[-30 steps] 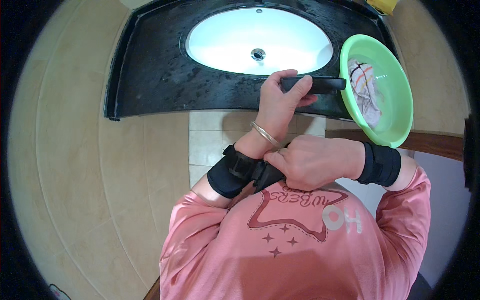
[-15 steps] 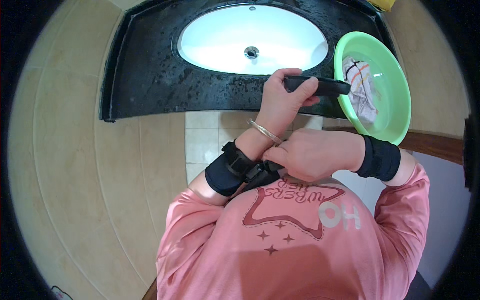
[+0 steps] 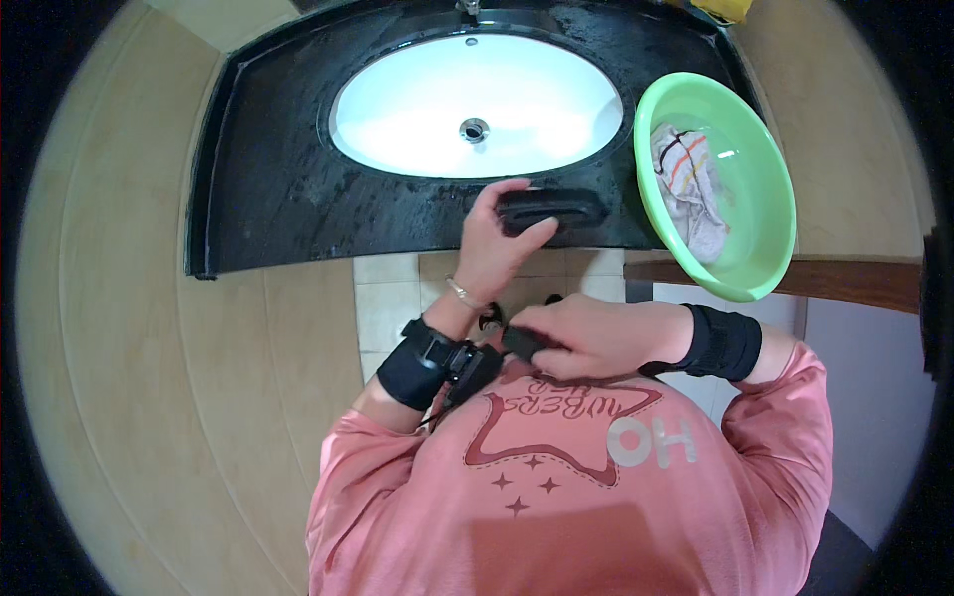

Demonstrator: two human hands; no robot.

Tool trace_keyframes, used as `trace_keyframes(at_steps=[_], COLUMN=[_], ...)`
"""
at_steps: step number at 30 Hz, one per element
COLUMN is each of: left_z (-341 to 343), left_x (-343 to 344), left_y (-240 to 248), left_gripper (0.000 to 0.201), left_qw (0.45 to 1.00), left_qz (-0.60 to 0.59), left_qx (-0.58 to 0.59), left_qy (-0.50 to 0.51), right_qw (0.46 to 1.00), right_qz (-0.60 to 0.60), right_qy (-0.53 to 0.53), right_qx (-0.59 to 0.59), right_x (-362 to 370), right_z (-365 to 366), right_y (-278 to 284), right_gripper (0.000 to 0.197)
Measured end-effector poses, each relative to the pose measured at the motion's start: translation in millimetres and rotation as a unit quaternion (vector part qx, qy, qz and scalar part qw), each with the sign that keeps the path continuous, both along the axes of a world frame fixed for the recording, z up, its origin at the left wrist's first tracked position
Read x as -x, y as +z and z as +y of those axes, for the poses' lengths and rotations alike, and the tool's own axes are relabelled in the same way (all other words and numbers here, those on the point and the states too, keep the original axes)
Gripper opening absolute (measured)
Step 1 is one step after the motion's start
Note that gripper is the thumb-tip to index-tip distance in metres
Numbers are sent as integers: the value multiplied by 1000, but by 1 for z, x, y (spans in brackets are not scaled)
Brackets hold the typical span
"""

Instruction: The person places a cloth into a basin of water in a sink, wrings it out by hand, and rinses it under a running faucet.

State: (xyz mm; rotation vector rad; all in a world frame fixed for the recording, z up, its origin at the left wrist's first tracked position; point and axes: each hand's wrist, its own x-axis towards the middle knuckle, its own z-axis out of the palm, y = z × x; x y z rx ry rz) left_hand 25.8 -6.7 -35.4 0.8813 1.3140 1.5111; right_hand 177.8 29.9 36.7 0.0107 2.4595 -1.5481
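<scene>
Thumb and fingers of my left hand grip the near end of a black oblong case-like object, held over the front strip of the dark counter. Its broad side shows, with rounded ends. My right hand is closed near my chest, its fingertips around a small dark block-shaped piece close to my left wrist. A black band with a buckle-like fitting wraps my left forearm. Another black band is on my right forearm.
A white oval sink is set into the counter, with a metal tap behind it. To the right stands a green basin holding water and a wet striped cloth. Something yellow lies at the far right corner.
My left hand has turned, bringing the black object's broad side into view. My right hand has drawn back from the left wrist, and the dark piece in its fingers shows. The view shifted slightly.
</scene>
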Motion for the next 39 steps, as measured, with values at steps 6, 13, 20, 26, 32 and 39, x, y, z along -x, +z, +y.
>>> trace_keyframes(at_steps=[6, 13, 20, 26, 32, 39], left_z=[13, 24, 27, 33, 45, 63], left_x=[8, -1, -6, -3, 6, 28], left_y=[-5, -13, -10, -7, -20, -18], left_gripper=[54, 55, 56, 59, 55, 57], left_qw=[994, 977, 993, 996, 990, 899], left_qz=[102, 189, 87, -16, 129, 436], left_qx=[-19, -89, -71, -57, 5, -34], left_qy=[-43, -46, -47, -71, -63, -40], right_qw=[852, 853, 904, 897, 895, 874], right_qz=[-117, -198, -53, 37, -72, 23], right_qy=[-385, -348, -384, -391, -436, -451], right_qx=[334, 336, -178, -205, 61, -181], right_x=[-30, -16, -29, -30, -14, 2], right_z=[84, 108, 109, 113, 119, 127], right_y=[-24, -48, -34, -30, -62, -80], right_gripper=[42, 54, 37, 30, 28, 38])
